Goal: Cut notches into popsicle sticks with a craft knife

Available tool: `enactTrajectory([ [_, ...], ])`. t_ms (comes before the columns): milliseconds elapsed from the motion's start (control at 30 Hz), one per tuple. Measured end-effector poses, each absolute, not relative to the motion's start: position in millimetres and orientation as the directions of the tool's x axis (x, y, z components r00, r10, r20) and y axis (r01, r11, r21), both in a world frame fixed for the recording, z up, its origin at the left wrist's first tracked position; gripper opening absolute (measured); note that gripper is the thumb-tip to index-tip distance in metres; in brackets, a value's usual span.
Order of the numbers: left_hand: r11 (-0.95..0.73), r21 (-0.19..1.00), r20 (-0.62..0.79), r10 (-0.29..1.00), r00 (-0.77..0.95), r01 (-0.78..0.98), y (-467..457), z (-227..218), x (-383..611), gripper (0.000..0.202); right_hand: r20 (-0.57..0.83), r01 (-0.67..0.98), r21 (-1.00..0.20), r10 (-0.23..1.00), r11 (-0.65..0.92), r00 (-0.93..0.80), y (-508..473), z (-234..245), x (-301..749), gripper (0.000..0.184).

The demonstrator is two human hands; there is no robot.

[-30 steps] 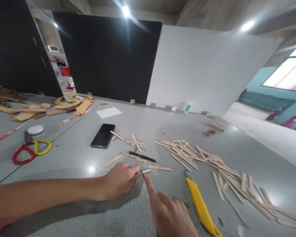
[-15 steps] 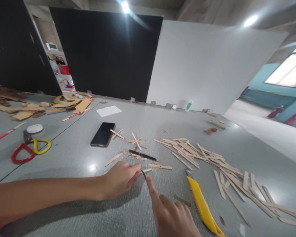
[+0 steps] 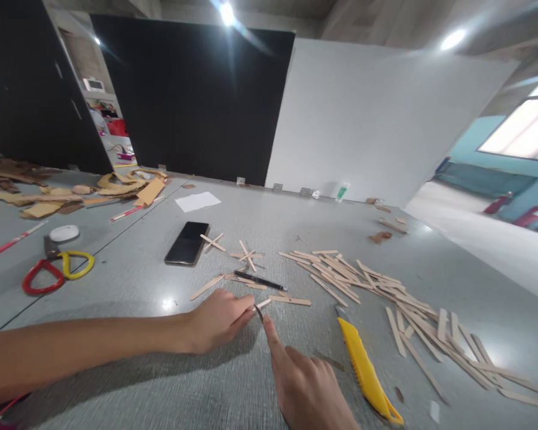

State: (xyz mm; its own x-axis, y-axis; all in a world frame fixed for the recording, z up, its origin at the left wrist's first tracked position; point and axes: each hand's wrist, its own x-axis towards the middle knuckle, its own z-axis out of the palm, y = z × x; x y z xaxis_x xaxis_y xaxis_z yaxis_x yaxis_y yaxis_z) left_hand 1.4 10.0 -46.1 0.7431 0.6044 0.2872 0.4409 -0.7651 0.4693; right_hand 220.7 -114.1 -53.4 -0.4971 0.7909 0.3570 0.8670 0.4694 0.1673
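Head view: I logged little change. Left hand (image 3: 219, 319) grip stayed pinched on the short stick (image 3: 263, 304); right hand (image 3: 311, 391) index kept touching its end, grip state indeterminate.

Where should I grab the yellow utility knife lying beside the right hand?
Grip the yellow utility knife around the middle of its yellow body, coming down from above on its left side, where the right hand is. It lies flat with its blade end pointing away, so stay off that tip.
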Motion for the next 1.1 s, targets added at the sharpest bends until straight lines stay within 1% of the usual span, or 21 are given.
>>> enactTrajectory([
  [100,-0.771,0.465,0.273,0.592,0.758,0.434,11,-48,2,0.040,0.373,0.869,0.143,0.788,0.474,-0.490,-108,-55,221,0.068],
  [167,-0.773,0.459,0.265,0.590,0.762,0.439,10,-50,2,0.038,0.375,0.870,0.130,0.789,0.476,-0.487,-103,-55,220,0.068],
  [267,-0.757,0.453,0.256,0.616,0.745,0.471,8,-51,4,0.036,0.374,0.876,0.129,0.795,0.465,-0.478,-100,-54,221,0.078],
  [433,-0.726,0.458,0.241,0.657,0.715,0.513,2,-42,5,0.037,0.346,0.880,0.156,0.809,0.449,-0.474,-115,-53,223,0.099],
  [500,-0.724,0.460,0.238,0.659,0.714,0.515,1,-39,4,0.037,0.320,0.895,0.159,0.836,0.417,-0.446,-123,-54,224,0.102],
  [600,-0.726,0.461,0.239,0.656,0.716,0.511,1,-40,4,0.037,0.283,0.918,0.162,0.875,0.361,-0.394,-129,-57,222,0.100],
  [667,-0.730,0.462,0.242,0.650,0.720,0.503,2,-42,4,0.038,0.274,0.922,0.160,0.881,0.354,-0.385,-129,-60,221,0.101],
  [867,-0.750,0.465,0.262,0.624,0.736,0.471,7,-47,3,0.045,0.270,0.896,0.156,0.855,0.416,-0.443,-121,-65,224,0.102],
  [967,-0.758,0.458,0.273,0.616,0.738,0.464,8,-47,3,0.043,0.277,0.882,0.154,0.837,0.446,-0.472,-116,-65,225,0.096],
  [1100,-0.777,0.436,0.286,0.599,0.748,0.455,8,-51,3,0.041,0.272,0.884,0.135,0.841,0.448,-0.468,-110,-57,221,0.091],
])
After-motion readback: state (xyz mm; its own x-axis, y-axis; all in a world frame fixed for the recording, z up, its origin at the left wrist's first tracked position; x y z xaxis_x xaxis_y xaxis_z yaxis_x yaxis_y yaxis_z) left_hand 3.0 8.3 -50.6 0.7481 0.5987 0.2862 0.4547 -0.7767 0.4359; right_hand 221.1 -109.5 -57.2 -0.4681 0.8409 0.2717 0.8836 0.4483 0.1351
